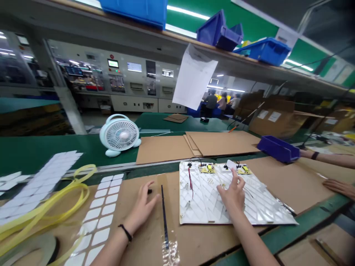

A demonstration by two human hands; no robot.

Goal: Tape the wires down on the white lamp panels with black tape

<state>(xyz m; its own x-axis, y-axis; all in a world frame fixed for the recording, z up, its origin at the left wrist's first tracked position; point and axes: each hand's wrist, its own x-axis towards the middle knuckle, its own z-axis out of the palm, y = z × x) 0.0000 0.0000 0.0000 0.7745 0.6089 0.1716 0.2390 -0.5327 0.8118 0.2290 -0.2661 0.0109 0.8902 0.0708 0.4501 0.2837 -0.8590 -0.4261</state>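
A white square panel [210, 207] with a moulded grid lies on the cardboard-covered bench in front of me. Two small yellow circuit boards [208, 168] [244, 169] with red and black wires sit along its far edge. My right hand [233, 195] rests on the panel and pinches a small white pad [230, 163] between fingertips, close to the right board. My left hand [142, 210] lies flat on the cardboard left of the panel, fingers spread, beside a thin dark strip [164, 214].
Sheets of white pads [104, 214] and yellow strapping [47, 207] lie at left. A small white fan [119, 135] and cardboard sheets [194, 146] sit on the green conveyor. A blue bin [277, 149] and another person's hands [337, 186] are at right.
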